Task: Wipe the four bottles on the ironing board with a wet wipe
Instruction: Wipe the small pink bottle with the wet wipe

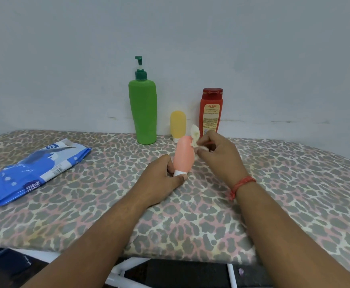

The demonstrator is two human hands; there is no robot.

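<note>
My left hand (161, 179) grips the white cap end of a small pink bottle (183, 155), holding it tilted above the ironing board (274, 183). My right hand (215, 154) pinches a crumpled white wet wipe (195, 136) against the bottle's upper right side. Against the wall stand a tall green pump bottle (143, 109), a small yellow bottle (178, 124) resting on its cap, and a red bottle (211, 111) partly hidden behind the wipe and my right fingers.
A blue wet wipe pack (35, 169) lies at the left of the leopard-print board. The grey wall (190, 38) rises right behind the bottles. The board's front edge and white metal legs (126, 269) show below my forearms.
</note>
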